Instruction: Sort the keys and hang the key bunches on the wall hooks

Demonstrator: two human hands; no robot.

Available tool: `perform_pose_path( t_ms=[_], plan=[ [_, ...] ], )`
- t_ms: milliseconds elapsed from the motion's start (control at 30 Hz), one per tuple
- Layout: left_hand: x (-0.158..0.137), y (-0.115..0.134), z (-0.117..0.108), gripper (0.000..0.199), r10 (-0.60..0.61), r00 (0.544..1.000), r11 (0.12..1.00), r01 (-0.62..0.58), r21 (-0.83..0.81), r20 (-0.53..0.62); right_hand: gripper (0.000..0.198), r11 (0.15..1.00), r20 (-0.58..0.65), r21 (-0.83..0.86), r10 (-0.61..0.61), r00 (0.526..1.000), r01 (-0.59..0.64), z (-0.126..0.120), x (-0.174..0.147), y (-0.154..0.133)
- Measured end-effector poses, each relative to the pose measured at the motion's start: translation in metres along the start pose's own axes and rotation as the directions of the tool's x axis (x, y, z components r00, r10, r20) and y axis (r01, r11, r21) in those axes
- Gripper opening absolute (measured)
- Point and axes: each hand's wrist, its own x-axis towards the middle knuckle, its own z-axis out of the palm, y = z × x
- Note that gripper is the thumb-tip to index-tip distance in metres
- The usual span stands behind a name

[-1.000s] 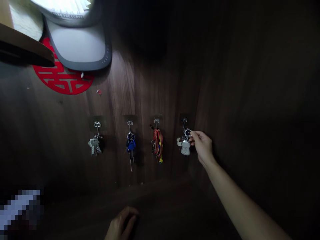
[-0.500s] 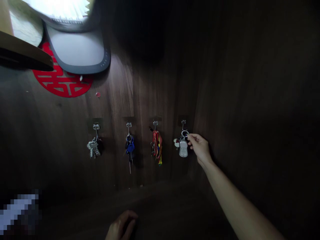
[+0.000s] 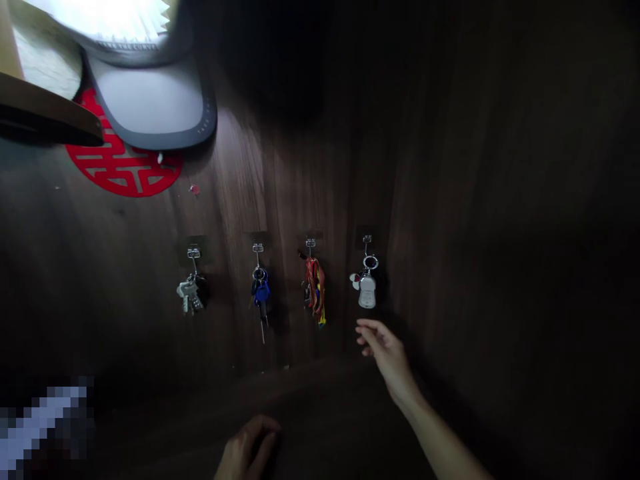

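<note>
A silver-grey key fob (image 3: 367,293) hangs by its ring from the rightmost wall hook (image 3: 367,241), with small white and red tags beside it. Just below the fob is my right hand (image 3: 383,343), apart from it, its fingers loosely bent and holding nothing visible. At the bottom of the view my left hand (image 3: 247,448) is low over the dark surface, fingers loosely curled, with no object seen in it. Along the row hang a bundle of red and yellow cords (image 3: 315,290), keys with a blue tag (image 3: 261,290) and a bunch of silver keys (image 3: 189,293).
A grey cap (image 3: 150,100) hangs at upper left over a red cut-out ornament (image 3: 125,170). A brown curved edge (image 3: 50,110) juts in from the left. Dark wood panelling (image 3: 480,200) forms the wall. Something pale blue at lower left is pixelated.
My right hand has let go of the ring of the grey key fob and moved down, leaving the fob on its hook. My left hand has barely shifted.
</note>
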Motion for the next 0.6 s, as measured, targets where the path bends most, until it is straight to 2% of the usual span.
perform_pose_path(
  t_ms=[100,200,267,333,433,500,533,600],
  plan=[
    [0.0,0.002,-0.001,0.023,-0.011,1.0,1.0,0.011,-0.002,0.006,0.036,0.996,0.153,-0.022,0.088,0.984,-0.086,0.012,-0.022,0.021],
    [-0.001,0.001,-0.001,0.022,-0.025,0.999,1.0,0.025,-0.004,0.023,0.036,0.987,0.305,-0.085,0.159,0.939,-0.14,0.024,-0.043,0.04],
    [-0.001,-0.001,0.0,0.022,-0.033,0.999,0.999,0.034,-0.015,0.021,0.033,0.977,0.412,-0.156,0.195,0.89,-0.142,0.031,-0.058,0.048],
    [0.0,-0.001,0.001,0.024,-0.041,0.999,0.998,0.041,-0.045,0.015,0.028,0.971,0.518,-0.224,0.196,0.833,-0.089,0.036,-0.07,0.05],
    [0.001,0.003,0.0,0.031,-0.1,0.995,0.975,0.104,-0.197,0.032,0.021,0.966,0.645,-0.259,0.182,0.742,-0.012,0.042,-0.082,0.042],
    [0.001,0.01,-0.002,0.037,-0.176,0.982,0.896,0.188,-0.403,0.066,0.02,0.965,0.71,-0.253,0.23,0.665,-0.065,0.045,-0.086,0.033],
    [0.0,0.014,-0.005,0.039,-0.202,0.976,0.823,0.217,-0.525,0.087,0.021,0.963,0.736,-0.239,0.263,0.623,-0.124,0.046,-0.087,0.027],
    [-0.003,0.025,-0.013,0.037,-0.203,0.972,0.622,0.221,-0.751,0.118,0.025,0.948,0.784,-0.173,0.297,0.545,-0.268,0.048,-0.089,0.014]
  ],
)
